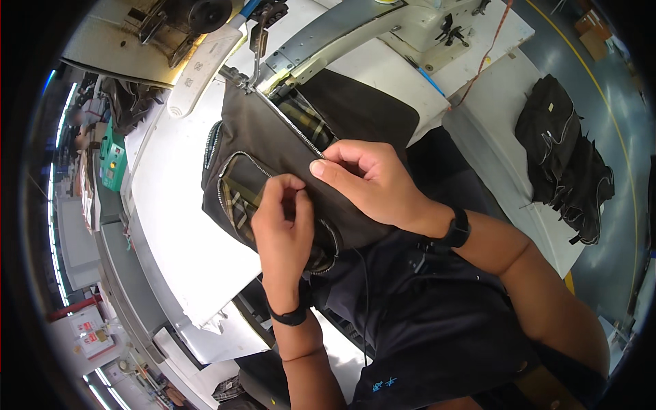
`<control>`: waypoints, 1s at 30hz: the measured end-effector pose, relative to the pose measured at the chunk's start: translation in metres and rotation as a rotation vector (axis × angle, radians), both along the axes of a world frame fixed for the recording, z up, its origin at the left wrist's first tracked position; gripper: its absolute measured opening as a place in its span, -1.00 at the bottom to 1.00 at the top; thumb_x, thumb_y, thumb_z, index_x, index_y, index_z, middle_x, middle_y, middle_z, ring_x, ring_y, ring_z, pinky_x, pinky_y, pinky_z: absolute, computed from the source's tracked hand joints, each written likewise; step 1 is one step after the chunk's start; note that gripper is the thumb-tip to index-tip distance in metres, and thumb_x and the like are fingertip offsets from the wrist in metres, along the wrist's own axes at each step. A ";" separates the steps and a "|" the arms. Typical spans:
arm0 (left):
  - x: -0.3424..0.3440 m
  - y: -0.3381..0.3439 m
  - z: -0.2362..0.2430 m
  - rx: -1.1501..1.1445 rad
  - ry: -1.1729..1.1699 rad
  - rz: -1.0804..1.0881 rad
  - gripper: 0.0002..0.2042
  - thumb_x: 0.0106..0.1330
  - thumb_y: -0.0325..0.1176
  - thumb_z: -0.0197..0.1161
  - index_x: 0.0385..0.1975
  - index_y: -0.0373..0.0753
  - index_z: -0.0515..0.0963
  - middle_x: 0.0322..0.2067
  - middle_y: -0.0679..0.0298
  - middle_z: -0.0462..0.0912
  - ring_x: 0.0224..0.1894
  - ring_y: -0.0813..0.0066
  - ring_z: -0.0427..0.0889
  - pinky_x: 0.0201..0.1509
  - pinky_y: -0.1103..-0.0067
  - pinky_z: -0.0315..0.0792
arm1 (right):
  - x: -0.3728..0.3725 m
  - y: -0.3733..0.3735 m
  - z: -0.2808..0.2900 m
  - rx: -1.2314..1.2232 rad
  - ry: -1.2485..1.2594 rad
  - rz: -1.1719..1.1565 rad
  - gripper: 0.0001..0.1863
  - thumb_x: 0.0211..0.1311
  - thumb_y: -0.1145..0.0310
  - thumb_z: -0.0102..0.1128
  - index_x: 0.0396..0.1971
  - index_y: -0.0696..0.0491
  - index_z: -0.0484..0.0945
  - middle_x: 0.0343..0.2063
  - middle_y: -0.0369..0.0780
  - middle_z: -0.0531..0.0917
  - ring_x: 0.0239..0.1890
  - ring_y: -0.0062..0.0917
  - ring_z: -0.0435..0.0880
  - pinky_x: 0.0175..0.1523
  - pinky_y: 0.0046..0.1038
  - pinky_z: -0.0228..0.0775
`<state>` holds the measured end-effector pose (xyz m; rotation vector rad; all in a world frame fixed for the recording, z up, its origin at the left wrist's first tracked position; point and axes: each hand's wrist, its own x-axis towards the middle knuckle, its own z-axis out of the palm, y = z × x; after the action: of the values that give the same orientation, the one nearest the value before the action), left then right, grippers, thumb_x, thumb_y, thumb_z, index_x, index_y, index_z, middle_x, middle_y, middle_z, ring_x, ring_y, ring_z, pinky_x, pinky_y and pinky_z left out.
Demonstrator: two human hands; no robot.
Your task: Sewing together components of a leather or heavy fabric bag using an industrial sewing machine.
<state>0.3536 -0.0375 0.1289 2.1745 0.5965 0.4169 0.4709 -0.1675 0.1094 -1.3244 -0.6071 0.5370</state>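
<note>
A dark grey-brown fabric piece with metal-toothed zippers and plaid lining lies on the white sewing table, its far end under the sewing machine. My right hand pinches the near end of the straight zipper, thumb and index finger together at the opening's edge. My left hand is closed with bent fingers, gripping the fabric just left of my right hand. Beneath the left hand, a curved zipper borders an opening that shows plaid lining. The left fingertips are partly hidden.
White tabletop extends to the left. A pale machine part hangs at upper left, and a blue pen-like tool lies at the back. More dark zippered pieces lie at the right, beside the grey floor. A green box stands far left.
</note>
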 end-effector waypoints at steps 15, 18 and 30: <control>-0.032 0.013 0.050 0.017 -0.164 0.091 -0.59 0.11 -0.74 0.17 -0.09 -0.29 0.79 -0.54 0.35 0.46 -0.49 0.60 0.40 -0.34 0.69 0.24 | -0.005 -0.002 0.028 0.080 0.336 0.061 -0.77 0.49 0.31 0.32 -0.34 0.16 0.65 -0.56 -0.55 0.45 -0.51 -0.95 0.27 -0.47 -0.71 0.06; -0.031 0.016 0.050 -0.037 -0.165 0.052 -0.58 0.09 -0.74 0.16 -0.09 -0.30 0.78 -0.54 0.35 0.46 -0.47 0.61 0.42 -0.35 0.68 0.25 | -0.005 -0.002 0.025 0.100 0.322 0.058 -0.78 0.48 0.32 0.32 -0.34 0.16 0.65 -0.56 -0.54 0.45 -0.50 -0.95 0.27 -0.47 -0.71 0.06; -0.016 0.049 0.039 0.053 -0.114 -0.044 -0.68 0.39 -0.68 0.12 -0.01 -0.27 0.75 -0.42 0.42 0.48 -0.49 0.75 0.39 -0.48 0.75 0.25 | 0.011 0.027 0.018 0.097 0.228 -0.013 -0.80 0.50 0.38 0.27 -0.35 0.18 0.67 -0.53 -0.53 0.48 -0.45 -0.92 0.27 -0.39 -0.69 0.10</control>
<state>0.3380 0.0118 0.1677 2.1933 0.4788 0.5342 0.4815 -0.1408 0.1270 -1.1556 -0.4303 0.6302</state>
